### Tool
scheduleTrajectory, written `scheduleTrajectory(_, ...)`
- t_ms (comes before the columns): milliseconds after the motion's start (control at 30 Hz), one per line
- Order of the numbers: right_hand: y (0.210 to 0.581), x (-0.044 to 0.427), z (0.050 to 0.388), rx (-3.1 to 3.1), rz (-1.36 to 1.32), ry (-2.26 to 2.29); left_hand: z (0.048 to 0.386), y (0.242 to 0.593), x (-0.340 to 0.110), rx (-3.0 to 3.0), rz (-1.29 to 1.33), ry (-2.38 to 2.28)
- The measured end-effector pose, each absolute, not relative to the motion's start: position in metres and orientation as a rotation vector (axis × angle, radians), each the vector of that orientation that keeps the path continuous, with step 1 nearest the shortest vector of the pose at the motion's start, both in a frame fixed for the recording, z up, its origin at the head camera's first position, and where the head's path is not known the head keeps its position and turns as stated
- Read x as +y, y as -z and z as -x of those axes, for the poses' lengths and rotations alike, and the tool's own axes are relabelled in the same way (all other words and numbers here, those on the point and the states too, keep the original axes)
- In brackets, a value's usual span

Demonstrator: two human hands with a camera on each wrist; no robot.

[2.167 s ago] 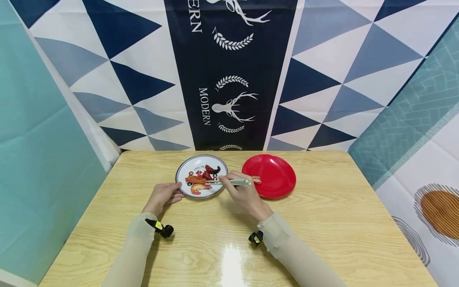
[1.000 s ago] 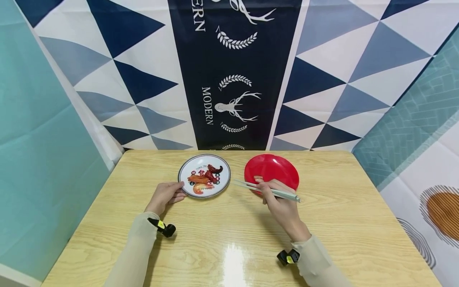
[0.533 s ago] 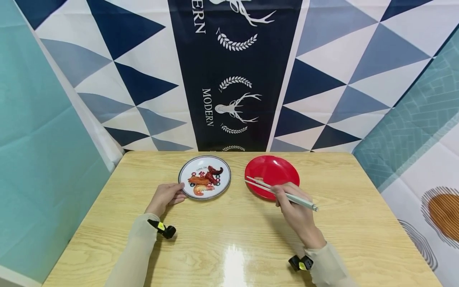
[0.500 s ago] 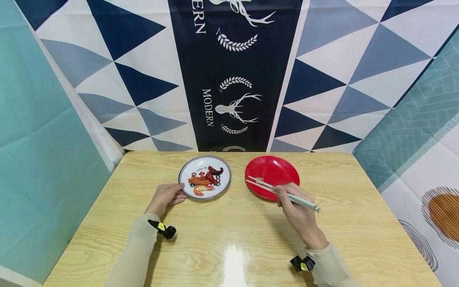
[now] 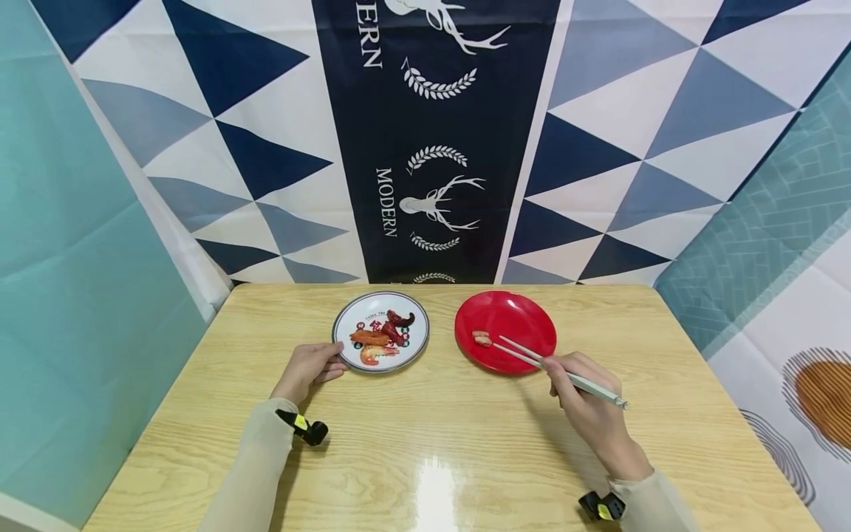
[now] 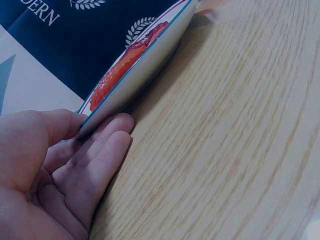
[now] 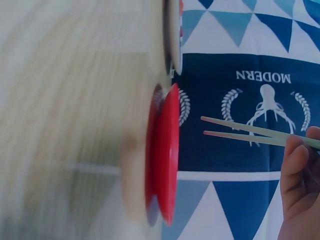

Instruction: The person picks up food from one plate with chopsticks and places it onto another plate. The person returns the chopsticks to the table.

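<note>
My left hand (image 5: 307,371) grips the near-left rim of a white plate (image 5: 414,346), thumb on top and fingers beneath, as the left wrist view also shows. On it lie a shrimp (image 5: 377,355), an orange-brown strip of food (image 5: 368,338) and dark reddish pieces (image 5: 394,330). My right hand (image 5: 588,414) holds pale green chopsticks (image 5: 588,386); their tips are slightly apart over the red plate (image 5: 521,318), with nothing between them. A small pinkish-white piece of food (image 5: 482,338) rests at that plate's left side, close to the tips.
Both plates stand side by side near the back edge of a wooden table (image 5: 385,443). Behind it hangs a patterned cloth (image 5: 432,111); a teal panel (image 5: 80,258) bounds the left side.
The right hand has moved right and back toward me with the chopsticks, from over the white plate to the red plate's near side. The left hand keeps its grip.
</note>
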State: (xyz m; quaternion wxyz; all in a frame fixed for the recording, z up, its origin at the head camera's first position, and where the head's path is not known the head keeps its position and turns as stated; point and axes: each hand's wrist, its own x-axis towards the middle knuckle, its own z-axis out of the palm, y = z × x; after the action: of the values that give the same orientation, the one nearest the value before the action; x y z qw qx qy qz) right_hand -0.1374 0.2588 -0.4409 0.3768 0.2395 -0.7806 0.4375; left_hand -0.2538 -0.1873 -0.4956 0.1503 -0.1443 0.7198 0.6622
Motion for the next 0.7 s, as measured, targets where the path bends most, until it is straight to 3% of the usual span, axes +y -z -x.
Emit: scheduleTrajectory(700,0.451,0.269,0.118,-1.985,-0.620,-1.156,0.254,0.496,-0.187,2.068,0.431,-1.895)
